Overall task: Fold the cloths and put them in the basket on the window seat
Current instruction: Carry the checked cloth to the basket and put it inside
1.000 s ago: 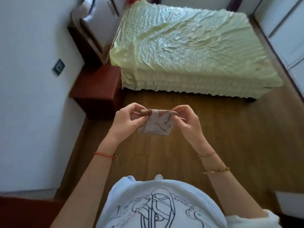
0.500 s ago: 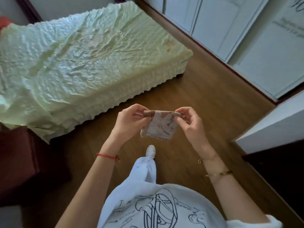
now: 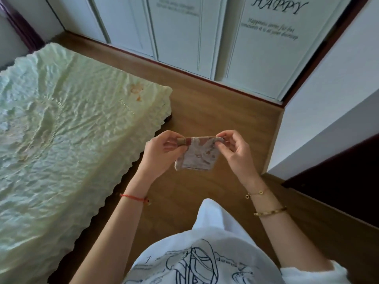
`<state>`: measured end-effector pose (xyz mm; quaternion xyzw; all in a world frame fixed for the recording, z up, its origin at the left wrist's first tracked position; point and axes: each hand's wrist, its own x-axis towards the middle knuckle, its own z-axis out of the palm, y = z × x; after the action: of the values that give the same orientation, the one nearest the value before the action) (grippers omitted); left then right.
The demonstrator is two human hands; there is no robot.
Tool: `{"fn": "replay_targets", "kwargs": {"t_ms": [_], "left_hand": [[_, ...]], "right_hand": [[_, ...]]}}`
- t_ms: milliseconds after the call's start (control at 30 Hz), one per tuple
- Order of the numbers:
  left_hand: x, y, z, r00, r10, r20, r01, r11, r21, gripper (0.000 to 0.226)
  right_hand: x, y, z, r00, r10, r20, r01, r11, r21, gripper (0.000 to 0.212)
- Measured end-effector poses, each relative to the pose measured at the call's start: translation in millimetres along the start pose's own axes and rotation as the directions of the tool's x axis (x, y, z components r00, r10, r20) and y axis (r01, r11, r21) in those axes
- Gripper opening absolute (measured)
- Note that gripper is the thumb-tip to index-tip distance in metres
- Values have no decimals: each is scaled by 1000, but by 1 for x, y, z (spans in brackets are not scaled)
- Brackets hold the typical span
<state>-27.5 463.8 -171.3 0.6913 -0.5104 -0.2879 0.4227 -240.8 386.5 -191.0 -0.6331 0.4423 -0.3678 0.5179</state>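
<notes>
"HAPPY" stands in large dark script on the white wardrobe door (image 3: 266, 64), well past the foot of the bed (image 3: 61, 140). The smaller lines under it, and those on the next door (image 3: 176, 37) nearer the bed, are too blurred to read.

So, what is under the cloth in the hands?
Only wooden floor shows below the cloth, which hangs from the left hand and right hand. The floor patch directly behind it is hidden.
</notes>
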Motion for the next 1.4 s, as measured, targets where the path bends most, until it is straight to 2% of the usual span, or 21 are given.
{"fn": "replay_targets", "kwargs": {"t_ms": [233, 633, 1067, 1233, 1400], "left_hand": [[166, -9, 23, 997, 43, 64, -43, 999, -2, 19], [454, -6, 27, 999, 19, -33, -21, 996, -83, 18], [741, -65, -48, 983, -49, -177, 26, 991, -128, 18], [853, -84, -90, 976, -55, -210, 33, 994, -106, 18], [945, -104, -124, 968, -77, -239, 57, 994, -88, 17]], "right_hand": [[144, 13, -18, 995, -11, -101, 9, 1000, -19, 16], [448, -5, -36, 998, -50, -27, 50, 998, -29, 15], [773, -15, 52, 986, -71, 148, 78, 996, -39, 17], [892, -25, 95, 986, -78, 147, 83, 996, -27, 18], [993, -28, 135, 976, -63, 208, 66, 998, -10, 16]]}}
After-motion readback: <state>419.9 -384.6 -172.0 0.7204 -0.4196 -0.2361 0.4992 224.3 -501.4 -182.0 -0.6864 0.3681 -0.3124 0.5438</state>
